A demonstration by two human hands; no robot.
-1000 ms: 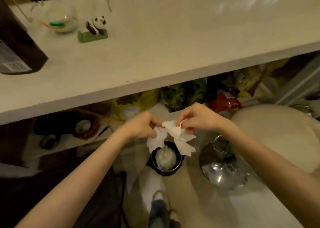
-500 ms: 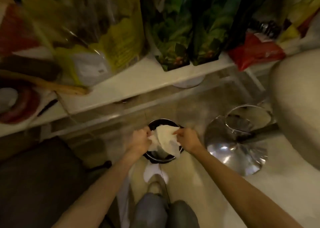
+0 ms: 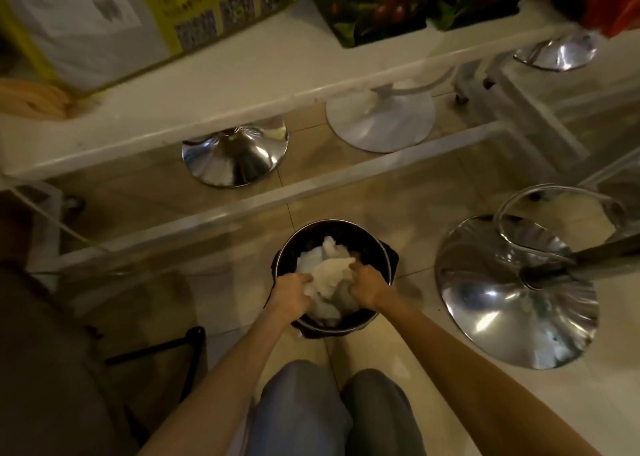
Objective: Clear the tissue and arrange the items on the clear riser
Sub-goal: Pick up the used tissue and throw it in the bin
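Tissue: white, crumpled wad, lying in the mouth of the bin, over other pale paper already inside. Held from both sides.

Left hand: at the near-left rim of the bin, knuckles up, fingers curled inward; grip pressed together on the left edge of the tissue.

Right hand: at the near-right rim, fingers curled down; grip pinching the right edge of the tissue. Fingertips of both hands are buried in the paper, so the exact finger placement cannot be told.

Bin: small, round, dark with a shiny metal rim, standing on the tiled floor just ahead of the person's knees, which are in grey trousers.

Stool bases: one chrome disc with a footrest ring at the right; one chrome and one white farther off, seen through the clear lower frame.

White shelf: runs across the top of the view, carrying a yellow bag at its left end and green printed packets toward its right end.
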